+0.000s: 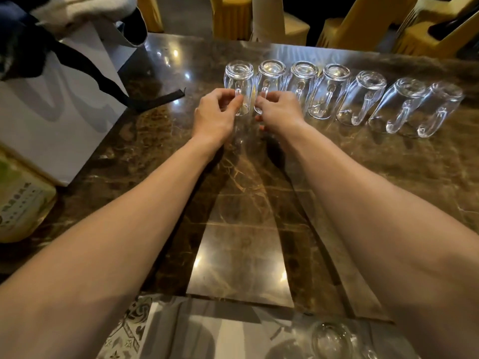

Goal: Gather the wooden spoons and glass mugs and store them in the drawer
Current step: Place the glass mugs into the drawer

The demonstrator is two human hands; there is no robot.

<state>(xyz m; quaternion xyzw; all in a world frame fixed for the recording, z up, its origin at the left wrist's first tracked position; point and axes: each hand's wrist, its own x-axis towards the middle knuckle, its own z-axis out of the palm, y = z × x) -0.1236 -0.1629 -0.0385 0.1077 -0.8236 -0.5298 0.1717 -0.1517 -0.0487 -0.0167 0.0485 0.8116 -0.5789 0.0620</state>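
Note:
Several glass mugs stand upside down in a row across the far part of the brown marble counter (241, 203). My left hand (216, 114) pinches the handle of the leftmost mug (239, 76). My right hand (278, 111) grips the handle of the second mug (270, 73) beside it. Both mugs still rest on the counter. The other mugs (363, 97) stretch away to the right, untouched. Below the counter's near edge, an open drawer (233, 332) holds one glass mug (333, 338). No wooden spoons are in view.
A white paper bag (59, 104) with black straps stands at the left, a yellowish bottle (20, 203) lying in front of it. Yellow-covered chairs (363, 24) stand beyond the counter's far edge.

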